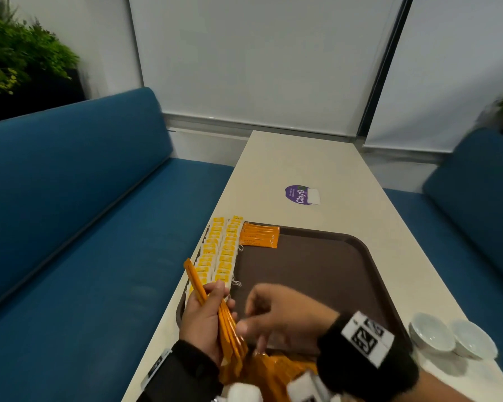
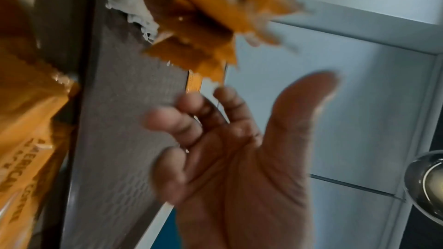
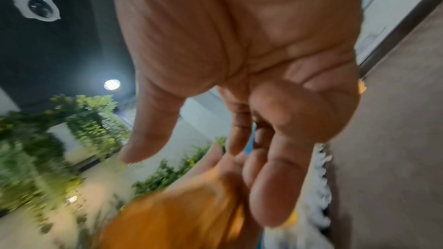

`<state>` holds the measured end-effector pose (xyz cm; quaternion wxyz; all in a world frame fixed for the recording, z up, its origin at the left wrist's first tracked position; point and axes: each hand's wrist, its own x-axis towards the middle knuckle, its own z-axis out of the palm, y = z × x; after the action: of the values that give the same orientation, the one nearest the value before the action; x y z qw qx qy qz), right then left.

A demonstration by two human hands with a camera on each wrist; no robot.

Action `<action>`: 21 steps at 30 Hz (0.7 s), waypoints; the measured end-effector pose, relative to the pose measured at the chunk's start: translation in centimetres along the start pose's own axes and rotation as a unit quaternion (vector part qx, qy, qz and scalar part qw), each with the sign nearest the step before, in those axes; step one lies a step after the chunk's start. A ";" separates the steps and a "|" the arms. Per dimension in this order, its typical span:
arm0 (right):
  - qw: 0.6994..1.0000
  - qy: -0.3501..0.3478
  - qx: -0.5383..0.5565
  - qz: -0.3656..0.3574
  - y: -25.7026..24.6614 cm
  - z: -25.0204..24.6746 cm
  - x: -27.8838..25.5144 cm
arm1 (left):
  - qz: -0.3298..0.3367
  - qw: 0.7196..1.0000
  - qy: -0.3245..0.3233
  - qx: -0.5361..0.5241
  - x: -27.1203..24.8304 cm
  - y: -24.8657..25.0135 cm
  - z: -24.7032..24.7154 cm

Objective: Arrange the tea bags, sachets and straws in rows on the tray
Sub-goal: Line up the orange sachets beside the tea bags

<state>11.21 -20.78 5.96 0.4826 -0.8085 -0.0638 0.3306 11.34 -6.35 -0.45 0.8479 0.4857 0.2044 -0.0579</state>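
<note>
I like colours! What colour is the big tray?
Dark brown; the tray shows best in the head view.

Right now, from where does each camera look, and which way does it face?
Head: above the table, facing forward and down at the tray and tea bags; shows the left hand gripping sachets, the right hand reaching for them.
Left wrist: looks along a palm over the tray floor, a bowl at the edge.
Right wrist: looks along a palm and fingers towards plants.
Shared: all three show orange sachets and the tray.
</note>
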 end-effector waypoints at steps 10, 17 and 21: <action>0.982 0.182 0.053 -0.020 2.8 3.9 -2.1 | -0.029 0.997 -0.046 -0.050 -3.3 -0.7 0.5; 0.968 0.212 0.134 -0.029 3.4 4.1 -2.8 | -0.071 0.991 -0.101 -0.045 -4.1 -0.9 -0.2; 0.964 0.190 0.183 -0.023 3.4 3.2 -3.2 | -0.070 0.991 -0.112 -0.032 -3.7 -0.6 -0.9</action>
<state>6.08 -21.58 3.66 0.6328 -0.7530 0.0721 0.1656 7.54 -6.26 0.14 0.8747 0.4329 0.1432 -0.1643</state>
